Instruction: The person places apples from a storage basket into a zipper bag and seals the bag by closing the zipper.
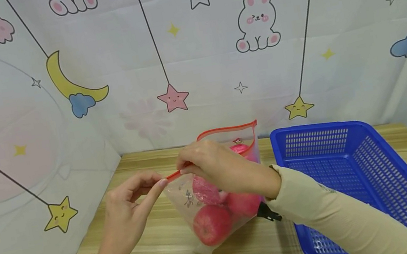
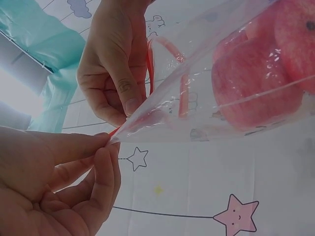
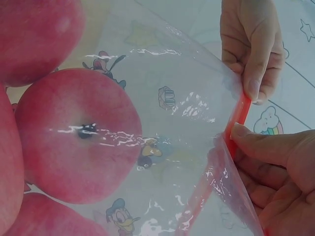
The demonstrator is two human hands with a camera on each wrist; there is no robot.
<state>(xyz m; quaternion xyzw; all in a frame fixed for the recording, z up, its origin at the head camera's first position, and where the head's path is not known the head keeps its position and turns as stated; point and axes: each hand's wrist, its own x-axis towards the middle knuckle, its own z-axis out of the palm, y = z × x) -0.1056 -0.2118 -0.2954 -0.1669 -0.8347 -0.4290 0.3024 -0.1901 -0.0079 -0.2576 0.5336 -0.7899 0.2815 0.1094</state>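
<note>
A clear zip bag with a red zip strip and cartoon prints stands on the table, holding several red apples. My left hand pinches the left corner of the red strip between thumb and fingers. Close beside it, my right hand pinches the same strip. Right of the hands the bag's mouth gapes, its red edges apart. In the right wrist view, one apple shows through the plastic, and the right thumb presses on the strip. The left wrist view shows both hands at the bag's corner.
A blue plastic basket stands to the right on the wood-grain table, partly under my right forearm. Behind and at the sides hangs a white cloth printed with stars, moons and rabbits.
</note>
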